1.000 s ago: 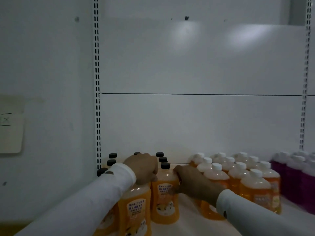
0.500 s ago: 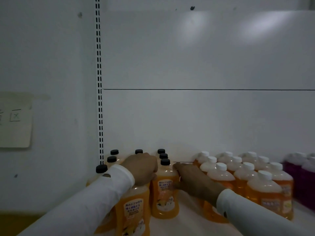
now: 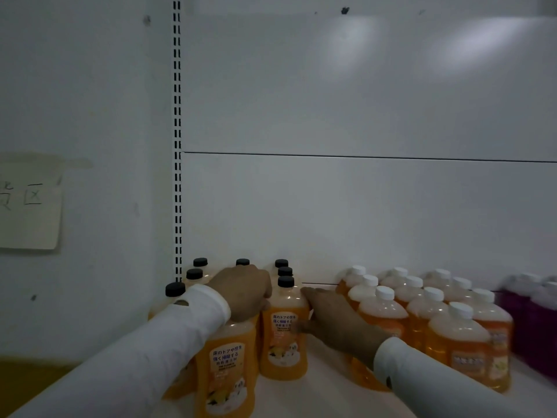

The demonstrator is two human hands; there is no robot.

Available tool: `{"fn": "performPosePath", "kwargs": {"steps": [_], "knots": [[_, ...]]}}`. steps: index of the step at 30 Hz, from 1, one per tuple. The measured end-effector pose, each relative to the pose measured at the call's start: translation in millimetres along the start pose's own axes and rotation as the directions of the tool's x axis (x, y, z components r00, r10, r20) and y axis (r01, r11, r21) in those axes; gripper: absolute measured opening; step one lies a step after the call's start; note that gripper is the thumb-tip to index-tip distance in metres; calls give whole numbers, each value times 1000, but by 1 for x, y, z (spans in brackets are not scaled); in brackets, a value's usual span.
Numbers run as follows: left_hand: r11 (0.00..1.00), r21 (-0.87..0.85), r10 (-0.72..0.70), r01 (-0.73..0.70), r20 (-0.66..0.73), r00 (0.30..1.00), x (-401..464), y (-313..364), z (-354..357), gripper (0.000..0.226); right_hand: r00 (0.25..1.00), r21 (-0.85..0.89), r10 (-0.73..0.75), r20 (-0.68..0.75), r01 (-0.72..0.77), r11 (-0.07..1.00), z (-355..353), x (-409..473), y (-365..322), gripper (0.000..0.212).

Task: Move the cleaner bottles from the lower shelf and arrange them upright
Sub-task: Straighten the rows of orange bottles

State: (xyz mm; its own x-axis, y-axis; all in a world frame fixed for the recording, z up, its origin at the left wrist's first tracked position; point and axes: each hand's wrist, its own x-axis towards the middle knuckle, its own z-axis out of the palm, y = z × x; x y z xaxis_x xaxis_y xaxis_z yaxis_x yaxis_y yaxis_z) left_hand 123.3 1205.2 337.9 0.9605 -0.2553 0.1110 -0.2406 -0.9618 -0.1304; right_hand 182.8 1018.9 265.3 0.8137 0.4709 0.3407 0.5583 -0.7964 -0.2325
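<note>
On the white shelf (image 3: pixel 325 396), a cluster of orange black-capped bottles (image 3: pixel 284 336) stands upright at the left, against the slotted upright (image 3: pixel 177 146). The left hand (image 3: pixel 244 292) curls over the top of the near bottle (image 3: pixel 227 375), gripping its hidden cap. The right hand (image 3: pixel 334 319) lies with straight fingers pressed flat against the right side of the neighbouring bottle. To the right stand orange white-capped bottles (image 3: pixel 434 321), and purple bottles (image 3: pixel 536 321) at the far right.
</note>
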Motion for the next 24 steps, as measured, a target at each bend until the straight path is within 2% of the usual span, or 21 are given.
{"fn": "performPosePath", "kwargs": {"steps": [4,7,10,12,14,18,21,24], "knots": [[1000,-7,6,-6,-10,1000,0,1,0,36,1000,40,24,-9,-23,999,4,-4,2,52],[1000,-15,7,-7,-13,1000,0,-1,0,31,1000,164,-17,7,16,986,-2,-9,1,56],[991,-133,19,-27,-63,998,3,-4,-2,26,1000,234,3,-16,1,972,-12,-10,2,60],[974,-223,-1,-35,-158,987,6,-9,-7,24,995,211,56,-85,-37,977,-22,-5,6,54],[968,-249,-22,-33,-215,976,12,-16,-13,22,991,137,40,-126,-23,990,-34,2,9,38],[967,-254,-36,-4,-153,988,36,-30,-20,18,997,51,28,-73,-24,998,-46,19,11,29],[966,-259,-27,8,-70,997,55,-33,-15,18,995,69,93,21,-94,993,-46,32,14,34],[981,-193,7,-3,19,1000,68,-31,-8,21,980,128,130,148,-149,980,-37,41,18,35]]}}
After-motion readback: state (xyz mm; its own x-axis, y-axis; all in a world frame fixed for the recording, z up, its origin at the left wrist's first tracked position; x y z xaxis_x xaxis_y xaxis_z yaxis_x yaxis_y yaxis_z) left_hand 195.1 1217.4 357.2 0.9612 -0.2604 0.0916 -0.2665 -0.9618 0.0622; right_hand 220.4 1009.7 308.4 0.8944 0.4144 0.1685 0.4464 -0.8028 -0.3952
